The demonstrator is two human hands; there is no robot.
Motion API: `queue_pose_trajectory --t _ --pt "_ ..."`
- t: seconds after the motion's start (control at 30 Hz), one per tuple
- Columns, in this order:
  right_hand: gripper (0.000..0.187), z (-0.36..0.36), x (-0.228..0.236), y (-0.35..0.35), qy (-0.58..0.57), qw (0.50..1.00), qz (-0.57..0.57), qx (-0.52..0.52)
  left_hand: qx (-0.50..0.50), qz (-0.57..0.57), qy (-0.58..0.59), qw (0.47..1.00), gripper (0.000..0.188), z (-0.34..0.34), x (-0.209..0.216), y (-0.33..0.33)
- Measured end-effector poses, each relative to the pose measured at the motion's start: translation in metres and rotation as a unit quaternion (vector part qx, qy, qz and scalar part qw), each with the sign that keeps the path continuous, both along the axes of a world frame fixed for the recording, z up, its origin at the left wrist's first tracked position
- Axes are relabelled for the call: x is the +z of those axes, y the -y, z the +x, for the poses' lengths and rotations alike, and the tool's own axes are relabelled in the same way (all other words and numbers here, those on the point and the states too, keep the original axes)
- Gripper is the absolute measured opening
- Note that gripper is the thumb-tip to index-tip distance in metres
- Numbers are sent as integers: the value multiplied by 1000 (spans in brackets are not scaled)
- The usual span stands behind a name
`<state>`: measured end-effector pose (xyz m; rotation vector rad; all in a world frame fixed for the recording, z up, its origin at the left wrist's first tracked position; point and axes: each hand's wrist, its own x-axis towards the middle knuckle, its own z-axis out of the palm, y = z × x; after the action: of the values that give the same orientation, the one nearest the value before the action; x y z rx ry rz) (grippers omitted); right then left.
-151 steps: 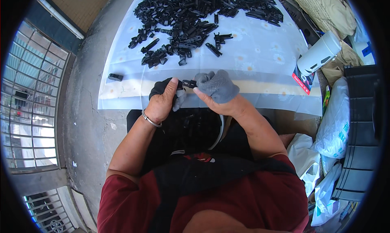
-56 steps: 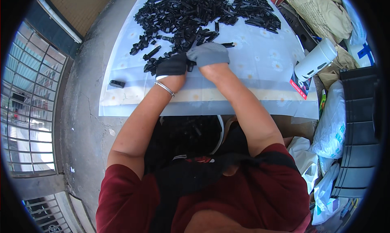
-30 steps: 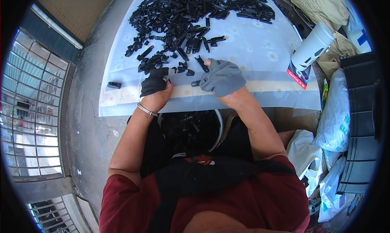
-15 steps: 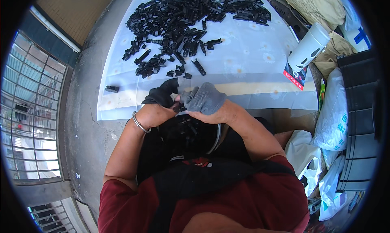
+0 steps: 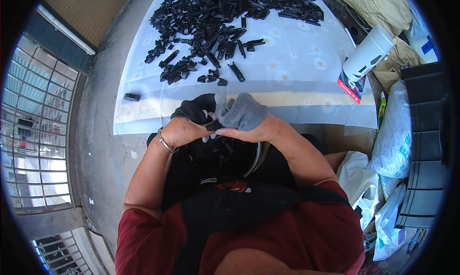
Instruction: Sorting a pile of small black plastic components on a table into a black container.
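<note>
My left hand (image 5: 188, 123), in a black partial glove with a metal bangle at the wrist, meets my right hand (image 5: 243, 118), in a grey dotted one, just off the table's near edge. Between them they grip a small black plastic part (image 5: 214, 126); its exact kind is too small to tell. Below, in my lap, lies a dark container with a pale rim (image 5: 256, 160) and black pieces (image 5: 223, 150) inside. A large pile of black plastic parts (image 5: 206, 26) covers the table's far side, with several strays nearer me.
The table's pale floral cover (image 5: 297, 64) carries a white bottle (image 5: 368, 52) on a red and black card (image 5: 350, 89) at right. A lone black piece (image 5: 132, 97) lies near the left edge. Plastic bags (image 5: 393, 131) and black crates (image 5: 429, 145) crowd the right side.
The view has tilted slightly, so the table sits higher in the picture. My hands remain together, fingers shifted a little, with the small black part now showing more plainly between them.
</note>
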<state>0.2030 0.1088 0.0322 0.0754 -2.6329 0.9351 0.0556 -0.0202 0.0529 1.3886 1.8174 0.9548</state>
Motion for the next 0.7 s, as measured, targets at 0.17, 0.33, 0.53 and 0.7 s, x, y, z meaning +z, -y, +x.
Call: queue_pose_trajectory --t 0.17,0.33,0.53,0.7 --pt "23 -11 -8 13 -96 989 76 -88 95 111 106 984 36 8 -45 10" --pt "17 -8 -5 4 -186 978 63 -65 166 93 152 970 38 20 -33 6" --pt "15 6 0 -5 -92 987 93 -98 146 73 198 967 38 10 -26 7" --pt "16 9 0 -6 -78 990 75 -91 133 83 120 980 40 10 -22 5"
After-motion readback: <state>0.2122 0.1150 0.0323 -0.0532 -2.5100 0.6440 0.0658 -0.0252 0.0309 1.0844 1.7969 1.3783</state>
